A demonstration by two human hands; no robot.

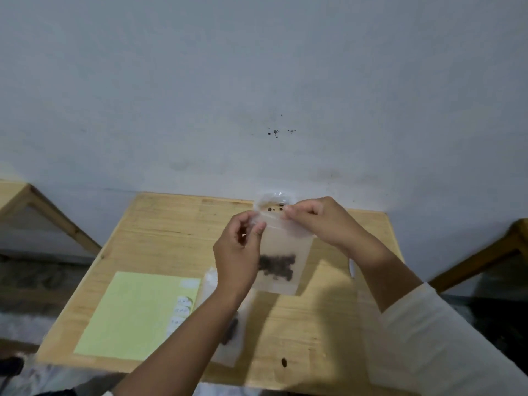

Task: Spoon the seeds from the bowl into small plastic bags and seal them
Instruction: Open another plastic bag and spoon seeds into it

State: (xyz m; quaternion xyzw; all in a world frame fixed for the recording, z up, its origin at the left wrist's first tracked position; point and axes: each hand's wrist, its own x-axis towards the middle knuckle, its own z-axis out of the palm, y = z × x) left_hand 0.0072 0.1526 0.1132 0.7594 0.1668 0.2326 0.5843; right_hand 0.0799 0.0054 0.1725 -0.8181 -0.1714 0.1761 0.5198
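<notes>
A pale wall (257, 81) fills the whole upper half of the frame, marked with a few dark specks right of centre. Below it, a light wooden table (160, 224) takes up the lower middle, its far edge pressed against the wall, its left and right edges running down and outward with dark floor showing past both. Wooden frames poke in at the far left and far right edges, well apart from the table.

Lower left on the tabletop lies a green sheet (131, 315), flat, its near corner close to the table's front edge; a strip of small white labels (181, 310) runs along its right side. The stretch of wood between the sheet and the far edge is bare.

Now the hands, centre frame, raised over the table. The left hand (237, 258) pinches the upper left corner of a small clear bag (288, 252), thumb and fingers closed on the plastic. The right hand (320, 221) pinches the top strip further right, fingertips together on it. The bag hangs upright, a dark clump of seeds (275, 267) sitting in its lower half.

Behind the bag, at the far edge, a clear bowl (274, 198) peeks out with a few seeds inside. Under the left forearm lies another bag (231, 335) with seeds. One loose seed (283, 362) sits near the front edge.
</notes>
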